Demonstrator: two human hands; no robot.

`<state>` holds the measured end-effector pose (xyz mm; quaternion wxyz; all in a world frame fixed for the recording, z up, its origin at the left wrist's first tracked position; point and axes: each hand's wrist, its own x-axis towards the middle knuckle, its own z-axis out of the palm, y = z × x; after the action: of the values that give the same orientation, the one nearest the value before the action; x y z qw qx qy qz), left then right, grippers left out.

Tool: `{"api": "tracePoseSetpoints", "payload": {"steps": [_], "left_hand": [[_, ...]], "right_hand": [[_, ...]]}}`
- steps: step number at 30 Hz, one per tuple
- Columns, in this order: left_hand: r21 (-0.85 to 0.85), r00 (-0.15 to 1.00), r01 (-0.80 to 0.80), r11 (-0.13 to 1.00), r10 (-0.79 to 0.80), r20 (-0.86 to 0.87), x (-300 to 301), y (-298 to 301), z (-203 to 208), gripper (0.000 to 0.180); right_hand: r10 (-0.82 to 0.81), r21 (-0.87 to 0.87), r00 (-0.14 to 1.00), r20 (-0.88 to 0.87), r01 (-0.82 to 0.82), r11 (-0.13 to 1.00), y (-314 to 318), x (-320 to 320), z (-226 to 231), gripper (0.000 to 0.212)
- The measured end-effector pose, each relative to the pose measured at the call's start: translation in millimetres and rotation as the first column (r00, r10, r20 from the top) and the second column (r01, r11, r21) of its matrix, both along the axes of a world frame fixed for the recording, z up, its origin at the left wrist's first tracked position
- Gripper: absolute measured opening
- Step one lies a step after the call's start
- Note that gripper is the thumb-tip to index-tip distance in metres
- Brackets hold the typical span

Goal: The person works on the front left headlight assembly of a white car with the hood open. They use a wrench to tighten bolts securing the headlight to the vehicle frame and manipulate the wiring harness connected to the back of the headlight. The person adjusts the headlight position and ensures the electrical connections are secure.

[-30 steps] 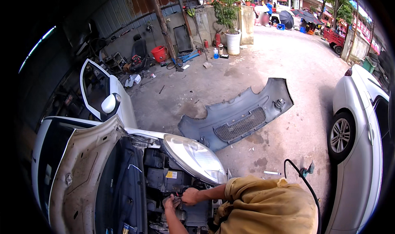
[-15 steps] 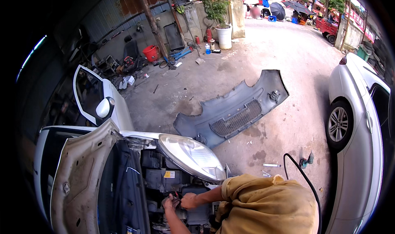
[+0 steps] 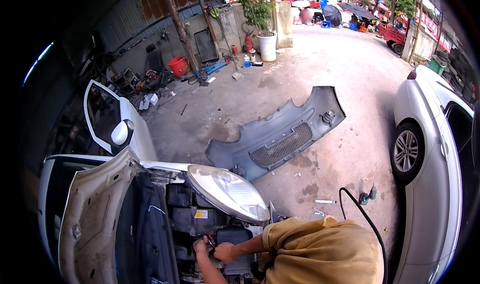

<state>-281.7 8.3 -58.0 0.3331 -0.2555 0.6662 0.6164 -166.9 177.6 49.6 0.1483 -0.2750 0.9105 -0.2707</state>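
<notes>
Two hands work inside the open engine bay (image 3: 200, 219) of a white car at the lower left. Left hand (image 3: 201, 245) is low in the bay, fingers curled around something small with a red tip; too small to tell what it is. Right hand (image 3: 225, 252) sits just beside it, touching or nearly so, closed into a loose fist over the same spot. Both forearms come in from the lower edge. Shoulder in a tan shirt (image 3: 320, 254) fills the lower middle.

Raised hood (image 3: 95, 219) stands to the left of the bay, underside showing. Headlight (image 3: 225, 191) hangs just above the hands, at the bay's right edge. Driver's door (image 3: 102, 114) is open, with its side mirror (image 3: 120, 133) near the hood's top.

Grey bumper (image 3: 280, 134), off the car, lies on the concrete well apart from the hands. Black hose (image 3: 362, 219) curves up from behind the shirt; small hand tools (image 3: 367, 194) lie near its end. Second white car (image 3: 435, 184) is parked along the right edge. Red bucket (image 3: 178, 65) sits far back by the metal wall.
</notes>
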Motion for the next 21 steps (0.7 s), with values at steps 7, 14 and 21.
{"api": "tracePoseSetpoints", "payload": {"steps": [7,14,21], "left_hand": [[0.093,0.996,-0.06,0.994,0.053,0.067,15.5,6.8,18.3,0.042],[0.001,1.0,-0.007,1.0,0.007,-0.015,-1.2,12.9,8.3,0.024],[0.175,0.993,-0.114,0.978,0.105,0.061,10.1,9.8,9.7,0.023]], "right_hand": [[0.043,0.177,0.995,-0.086,-0.027,0.984,59.1,-39.7,0.2,0.028],[0.062,0.018,0.998,0.0,-0.062,0.998,-2.7,0.8,-3.5,0.028],[0.066,0.19,0.991,-0.116,-0.043,0.981,65.3,-46.3,-1.5,0.028]]}}
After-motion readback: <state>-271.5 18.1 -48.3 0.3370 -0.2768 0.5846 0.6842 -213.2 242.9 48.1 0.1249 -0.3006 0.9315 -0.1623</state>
